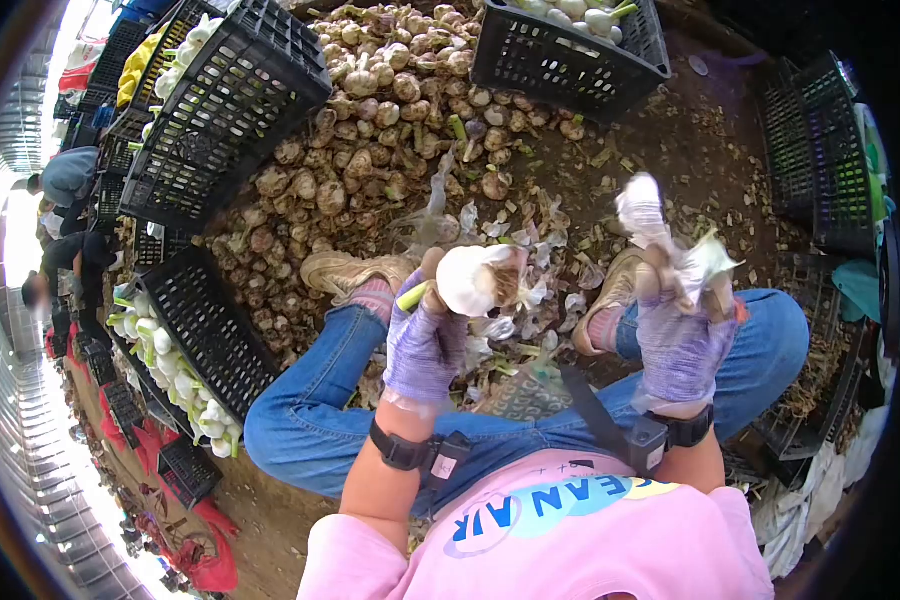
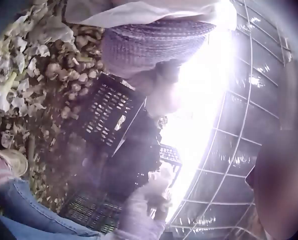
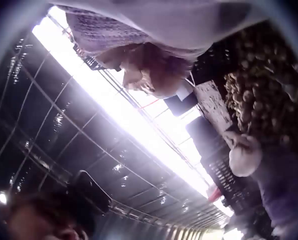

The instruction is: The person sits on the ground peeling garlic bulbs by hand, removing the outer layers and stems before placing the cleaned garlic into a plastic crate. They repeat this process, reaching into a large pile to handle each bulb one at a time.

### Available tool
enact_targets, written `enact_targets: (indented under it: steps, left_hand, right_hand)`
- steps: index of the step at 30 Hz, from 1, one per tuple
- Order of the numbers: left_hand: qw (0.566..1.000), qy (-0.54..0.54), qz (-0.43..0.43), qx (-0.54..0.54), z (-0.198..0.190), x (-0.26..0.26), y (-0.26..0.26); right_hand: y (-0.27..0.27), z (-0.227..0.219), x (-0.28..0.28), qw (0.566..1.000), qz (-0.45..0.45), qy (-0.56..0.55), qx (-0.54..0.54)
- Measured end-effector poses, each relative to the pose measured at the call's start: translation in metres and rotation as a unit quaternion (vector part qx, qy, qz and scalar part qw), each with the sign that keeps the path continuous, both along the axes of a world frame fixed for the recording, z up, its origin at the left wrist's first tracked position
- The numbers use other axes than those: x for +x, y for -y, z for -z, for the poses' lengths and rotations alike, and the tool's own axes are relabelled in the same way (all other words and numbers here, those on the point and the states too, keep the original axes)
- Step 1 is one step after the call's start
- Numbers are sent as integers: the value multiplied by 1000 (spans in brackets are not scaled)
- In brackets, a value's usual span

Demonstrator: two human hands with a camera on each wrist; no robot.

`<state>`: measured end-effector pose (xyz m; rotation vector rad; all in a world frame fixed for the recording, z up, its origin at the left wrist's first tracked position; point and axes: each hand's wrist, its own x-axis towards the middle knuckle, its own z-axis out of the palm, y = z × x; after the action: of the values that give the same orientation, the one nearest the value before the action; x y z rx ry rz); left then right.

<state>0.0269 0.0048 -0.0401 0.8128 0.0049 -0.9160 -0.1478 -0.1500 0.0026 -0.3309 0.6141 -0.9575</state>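
My left hand [image 1: 427, 335], in a purple knitted glove with bare fingertips, grips a white garlic bulb [image 1: 467, 281]. A short green stem [image 1: 411, 297] pokes out beside the fingers, and brown roots face right. To the right, my gloved right hand [image 1: 678, 335] is raised over the knee, its fingers bent round loose, papery garlic skin [image 1: 706, 268]. A white wrapped-looking tip [image 1: 640, 205] sticks up above this hand, blurred. The two hands are apart. In the right wrist view, the bulb [image 3: 245, 161] shows pale in the left hand.
A heap of unpeeled garlic [image 1: 370, 130] lies ahead, with shed skins [image 1: 530, 290] between the shoes. Black crates [image 1: 225, 120] of white bulbs stand left, another crate [image 1: 570, 65] at the back. Stacked crates [image 1: 820, 150] line the right. People [image 1: 70, 240] are far left.
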Motion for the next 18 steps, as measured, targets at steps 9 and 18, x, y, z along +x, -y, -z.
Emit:
enact_targets:
  steps: [9,18]
  left_hand:
    - [991,17,95,97,11,-17,0]
    - [975,120,90,163,9,38,60]
  right_hand:
    - [-23,43,18,798,-425,-291,-312]
    - [-7,22,37,650,-544,-157,-506]
